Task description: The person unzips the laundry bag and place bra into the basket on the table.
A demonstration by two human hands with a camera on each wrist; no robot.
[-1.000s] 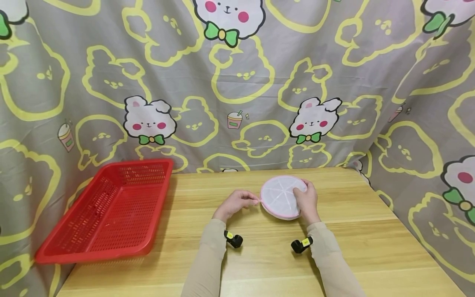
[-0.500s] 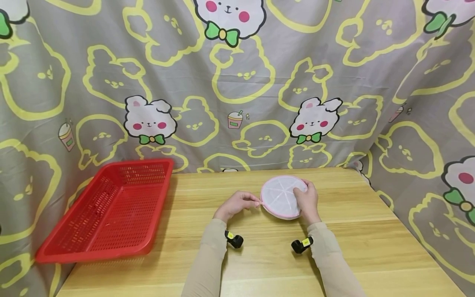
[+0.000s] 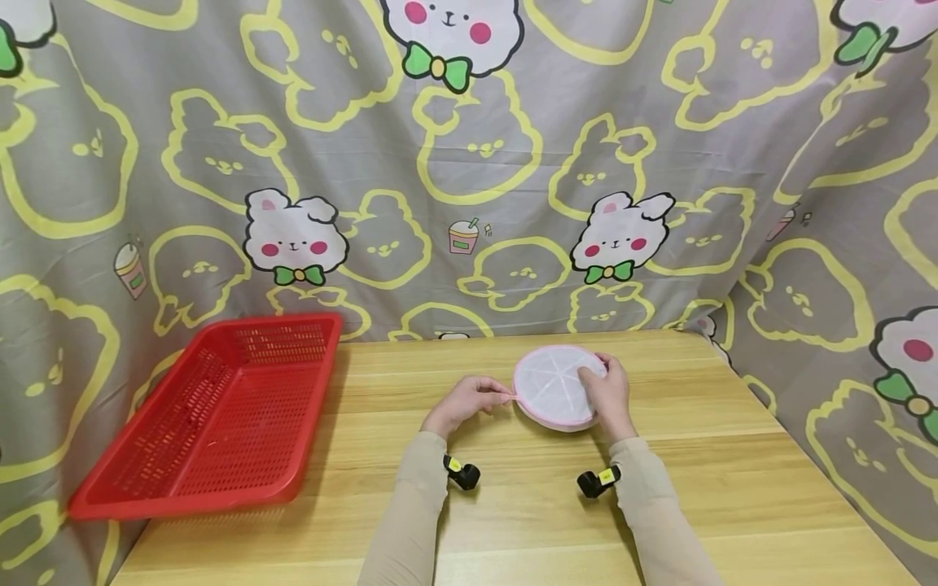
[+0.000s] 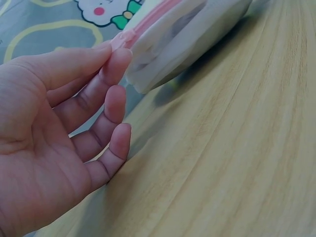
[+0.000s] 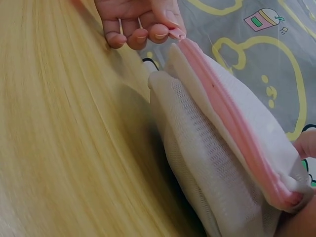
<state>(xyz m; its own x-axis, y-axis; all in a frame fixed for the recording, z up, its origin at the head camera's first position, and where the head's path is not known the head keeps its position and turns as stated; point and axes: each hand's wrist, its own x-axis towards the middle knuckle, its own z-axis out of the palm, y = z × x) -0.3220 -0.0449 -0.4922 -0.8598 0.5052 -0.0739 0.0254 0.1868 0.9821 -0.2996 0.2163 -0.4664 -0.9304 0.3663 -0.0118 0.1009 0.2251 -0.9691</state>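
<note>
Barely anything has moved since the earlier frames; the round white mesh bag [image 3: 554, 389] and the right hand [image 3: 610, 396] have shifted very slightly. The left hand [image 3: 466, 400] pinches the pink zipper pull [image 5: 176, 33] between thumb and index finger, its remaining fingers loosely bent and holding nothing. The right hand grips the bag's far right side, thumb pressed on the upper face and fingers curled behind it. The bag is between the two hands, tilted, over the wooden table [image 3: 733, 480]; whether its lower edge touches the wood cannot be told. A pink zipper [image 5: 222, 103] follows its rim, and pale seams cross its top like spokes. Beige sleeves [image 3: 406, 505] cover both forearms, with a small black camera [image 3: 463, 474] at each wrist. Well apart, on the person's left, stands a red basket [image 3: 321, 391]. Behind everything hangs a grey curtain [image 3: 506, 175] printed with white rabbits and yellow outlines.
</note>
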